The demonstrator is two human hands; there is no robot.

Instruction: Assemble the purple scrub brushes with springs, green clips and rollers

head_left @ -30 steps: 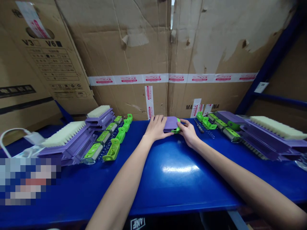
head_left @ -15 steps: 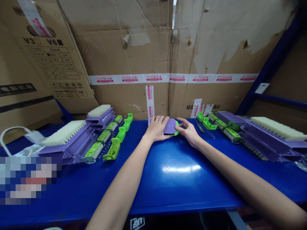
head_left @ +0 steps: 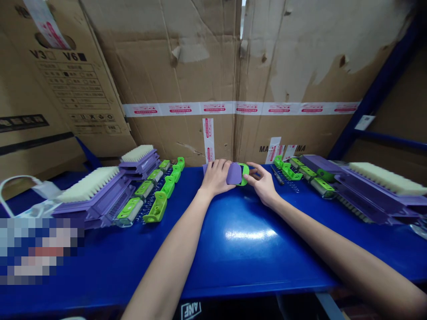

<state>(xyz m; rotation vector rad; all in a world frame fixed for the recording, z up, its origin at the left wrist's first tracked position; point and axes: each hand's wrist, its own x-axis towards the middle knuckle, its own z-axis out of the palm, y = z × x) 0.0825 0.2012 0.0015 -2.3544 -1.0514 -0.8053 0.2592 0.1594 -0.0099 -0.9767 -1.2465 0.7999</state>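
At the back middle of the blue table, my left hand (head_left: 217, 176) is closed over a flat purple plastic casing (head_left: 234, 174), whose right end sticks out past the fingers. A bright green end piece (head_left: 245, 174) sits at that right end, with a dark gap showing between the two parts. My right hand (head_left: 262, 182) pinches the green piece's right edge between thumb and fingers. The underside of the casing and the left palm are hidden.
On the left stand purple casings with cream bristle pads (head_left: 91, 183), green-topped clear blocks (head_left: 129, 211), springs and green brackets (head_left: 156, 208). More purple casings (head_left: 375, 195), blocks and brackets (head_left: 287, 170) lie right, beside a dark pen-like tool (head_left: 277, 175). Cardboard (head_left: 187, 84) walls the back.
The purple casing has tilted, so more of its top face shows. The green end piece now stands out further from it, with a dark gap visible. My right fingers shifted slightly along its edge.
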